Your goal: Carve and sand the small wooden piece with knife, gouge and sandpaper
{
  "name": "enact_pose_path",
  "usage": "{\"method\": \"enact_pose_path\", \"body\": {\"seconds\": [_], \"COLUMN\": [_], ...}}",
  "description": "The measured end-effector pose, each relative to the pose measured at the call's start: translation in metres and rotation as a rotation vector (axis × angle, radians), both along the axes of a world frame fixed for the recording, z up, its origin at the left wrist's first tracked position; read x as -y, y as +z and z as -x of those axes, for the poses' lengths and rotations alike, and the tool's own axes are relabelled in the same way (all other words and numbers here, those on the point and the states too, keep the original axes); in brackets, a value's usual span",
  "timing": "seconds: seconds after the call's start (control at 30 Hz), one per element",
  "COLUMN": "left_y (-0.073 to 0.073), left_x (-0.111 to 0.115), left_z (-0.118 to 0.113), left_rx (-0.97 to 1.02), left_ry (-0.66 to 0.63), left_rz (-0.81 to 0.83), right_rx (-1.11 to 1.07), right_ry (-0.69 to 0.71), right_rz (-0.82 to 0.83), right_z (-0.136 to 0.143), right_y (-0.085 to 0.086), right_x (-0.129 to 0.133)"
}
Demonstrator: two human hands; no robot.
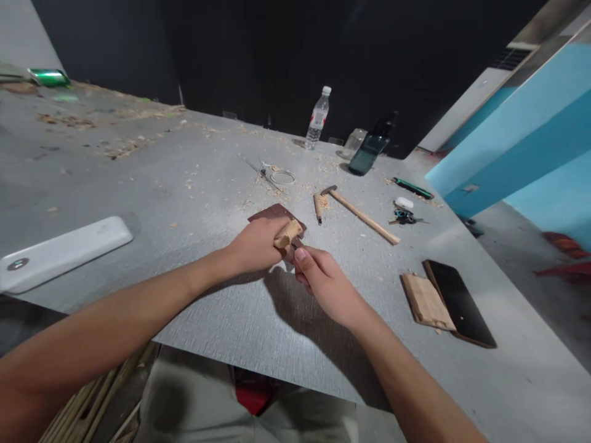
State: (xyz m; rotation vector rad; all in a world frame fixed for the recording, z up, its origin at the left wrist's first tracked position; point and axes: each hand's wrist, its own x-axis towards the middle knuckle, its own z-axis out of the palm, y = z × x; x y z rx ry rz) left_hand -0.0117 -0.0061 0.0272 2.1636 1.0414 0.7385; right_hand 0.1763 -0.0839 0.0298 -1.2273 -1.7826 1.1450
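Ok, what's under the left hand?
A dark brown sheet sticks out from under the left hand, which grips a light wooden piece. Whatever lies directly beneath the palm is covered, so I can't tell.

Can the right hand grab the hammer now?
Probably yes: the hammer lies uncovered beyond the right hand, seemingly within reach. But that hand seems closed around something by the wood piece, so it may need freeing first.

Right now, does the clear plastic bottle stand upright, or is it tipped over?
Upright: the clear plastic bottle stands on its base, white cap uppermost.
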Motion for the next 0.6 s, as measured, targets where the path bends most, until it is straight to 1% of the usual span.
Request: {"method": "enact_pose_path", "body": {"seconds": [0.07,0.17,0.23,0.27,0.3,0.33,0.4,0.43,0.47,0.5,0.53,0.6], "left_y": [-0.003,-0.006,-0.002,0.003,0.008,0.015,0.024,0.026,0.025,0.021,0.016,0.004], "left_x": [0.003,0.009,0.010,0.008,0.004,-0.003,-0.019,-0.028,-0.035,-0.040,-0.042,-0.038], "left_z": [-0.002,-0.010,-0.010,-0.007,-0.001,0.007,0.025,0.033,0.038,0.040,0.039,0.029], "left_rx": [0.050,0.210,0.328,0.409,0.494,0.644,0.814,0.921,0.921,0.839,0.764,0.630], "left_ry": [-0.017,-0.037,0.000,0.039,0.079,0.143,0.256,0.345,0.435,0.509,0.493,0.394], "left_rz": [-0.016,-0.045,-0.008,0.021,0.044,0.061,0.020,0.009,0.005,0.018,0.058,0.098], "right_rx": [0.057,0.147,0.222,0.267,0.313,0.356,0.379,0.342,0.320,0.302,0.293,0.357], "right_ry": [0.004,0.017,0.023,0.004,-0.044,-0.123,-0.401,-0.528,-0.583,-0.600,-0.559,-0.349], "right_rz": [-0.032,-0.136,-0.202,-0.219,-0.227,-0.231,-0.245,-0.269,-0.294,-0.319,-0.358,-0.368], "right_z": [0.002,0.002,-0.008,-0.018,-0.030,-0.045,-0.072,-0.081,-0.084,-0.081,-0.072,-0.044], "right_y": [0.003,0.009,0.011,0.011,0.011,0.010,0.009,0.009,0.010,0.010,0.010,0.009], "right_x": [0.003,0.005,0.000,-0.004,-0.010,-0.016,-0.027,-0.031,-0.033,-0.034,-0.032,-0.025]}}
